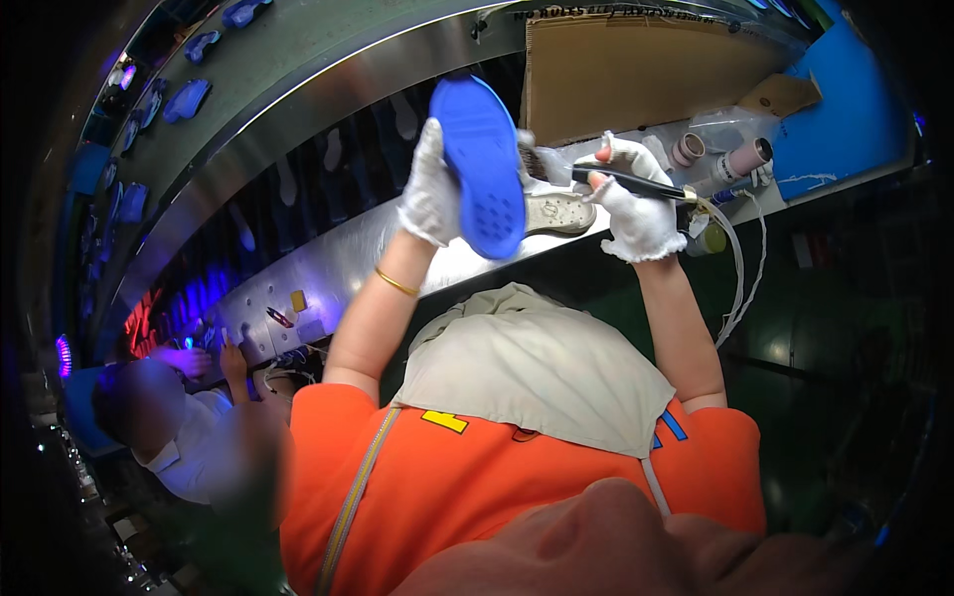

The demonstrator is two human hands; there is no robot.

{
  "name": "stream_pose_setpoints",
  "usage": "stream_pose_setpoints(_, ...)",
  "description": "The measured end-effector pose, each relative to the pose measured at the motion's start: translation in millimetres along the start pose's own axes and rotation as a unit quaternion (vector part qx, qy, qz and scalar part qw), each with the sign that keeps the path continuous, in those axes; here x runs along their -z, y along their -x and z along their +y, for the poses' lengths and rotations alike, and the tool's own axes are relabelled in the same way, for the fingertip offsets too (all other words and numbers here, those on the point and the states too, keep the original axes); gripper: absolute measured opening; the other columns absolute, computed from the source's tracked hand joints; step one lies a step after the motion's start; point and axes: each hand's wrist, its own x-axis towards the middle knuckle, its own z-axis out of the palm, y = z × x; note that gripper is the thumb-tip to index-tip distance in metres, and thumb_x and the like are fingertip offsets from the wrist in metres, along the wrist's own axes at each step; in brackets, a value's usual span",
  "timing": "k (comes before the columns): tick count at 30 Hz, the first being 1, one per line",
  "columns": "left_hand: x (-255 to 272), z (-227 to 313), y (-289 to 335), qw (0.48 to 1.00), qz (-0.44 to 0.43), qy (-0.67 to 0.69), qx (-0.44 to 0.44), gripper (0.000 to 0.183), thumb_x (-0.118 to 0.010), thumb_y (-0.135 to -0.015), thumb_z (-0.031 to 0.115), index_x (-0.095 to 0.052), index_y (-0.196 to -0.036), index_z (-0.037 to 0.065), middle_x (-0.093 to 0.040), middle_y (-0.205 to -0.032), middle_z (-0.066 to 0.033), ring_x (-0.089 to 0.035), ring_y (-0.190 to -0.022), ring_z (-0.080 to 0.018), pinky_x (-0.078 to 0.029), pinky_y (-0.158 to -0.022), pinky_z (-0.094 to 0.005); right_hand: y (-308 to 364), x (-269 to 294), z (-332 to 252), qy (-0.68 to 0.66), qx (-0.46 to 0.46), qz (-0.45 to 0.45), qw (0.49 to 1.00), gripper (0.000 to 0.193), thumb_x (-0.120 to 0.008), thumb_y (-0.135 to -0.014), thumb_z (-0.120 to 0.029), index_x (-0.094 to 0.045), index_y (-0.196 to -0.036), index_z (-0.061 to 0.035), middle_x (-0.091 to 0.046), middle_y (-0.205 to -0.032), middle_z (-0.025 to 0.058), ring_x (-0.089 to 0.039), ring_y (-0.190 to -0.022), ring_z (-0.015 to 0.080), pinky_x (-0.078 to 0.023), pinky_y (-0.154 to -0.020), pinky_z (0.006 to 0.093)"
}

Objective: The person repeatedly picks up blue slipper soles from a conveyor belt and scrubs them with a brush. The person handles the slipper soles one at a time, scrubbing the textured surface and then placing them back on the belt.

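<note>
One blue sole (483,169) gripped in gloved left hand (430,189), one black-handled brush (624,180) clasped in right hand (636,214), one white shoe (558,212) on surface (328,268).

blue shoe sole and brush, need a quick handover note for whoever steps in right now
Left hand, white-gloved, holds the blue rubber shoe sole upright above the metal bench.
Right hand, white-gloved, grips a black-handled brush, bristles at the sole's edge.
A white shoe lies on the bench behind the sole.
Done: sole picked up, brush at it.
Left: cannot tell how much is brushed.
</note>
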Motion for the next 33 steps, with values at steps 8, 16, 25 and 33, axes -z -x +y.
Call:
stream_pose_setpoints(8,-16,-85,14,0.981,0.168,0.079,-0.054,0.075,-0.036,-0.085,0.069,-0.046,-0.128,0.009,-0.054,-0.123,-0.0099,-0.053,-0.111,-0.0239,-0.041,-0.099,-0.0384,4,-24,8,0.063,0.059,-0.004,0.996,0.023,-0.061,-0.078,0.008,-0.054,-0.099,0.0000,-0.061,-0.090,0.0084,-0.063,-0.078,0.0134,-0.052,-0.073,0.0252)
stream_pose_setpoints(16,-11,-72,23,0.978,0.197,0.059,-0.025,0.065,-0.041,-0.086,0.066,-0.051,-0.119,0.011,-0.057,-0.111,-0.0071,-0.055,-0.102,-0.0210,-0.045,-0.094,-0.0365,23,-28,6,0.048,0.006,-0.043,0.998,0.029,-0.062,-0.073,0.009,-0.055,-0.099,-0.0017,-0.060,-0.091,0.0072,-0.062,-0.080,0.0118,-0.051,-0.073,0.0254)
stream_pose_setpoints(25,-8,-54,29,0.977,0.202,0.052,0.038,0.065,-0.043,-0.085,0.066,-0.057,-0.110,0.008,-0.062,-0.102,-0.0104,-0.059,-0.094,-0.0239,-0.049,-0.087,-0.0383,44,-24,10,0.129,0.007,-0.089,0.988,0.024,-0.065,-0.071,0.008,-0.058,-0.093,0.0004,-0.061,-0.087,0.0073,-0.063,-0.076,0.0118,-0.052,-0.070,0.0248)
stream_pose_setpoints(33,6,-62,45,0.977,0.152,0.098,0.115,0.070,-0.040,-0.086,0.066,-0.051,-0.122,0.008,-0.056,-0.117,-0.0110,-0.055,-0.103,-0.0238,-0.046,-0.092,-0.0377,63,-15,18,0.078,-0.032,-0.103,0.991,0.018,-0.067,-0.074,0.003,-0.060,-0.090,0.0000,-0.063,-0.086,0.0072,-0.061,-0.075,0.0116,-0.051,-0.071,0.0251)
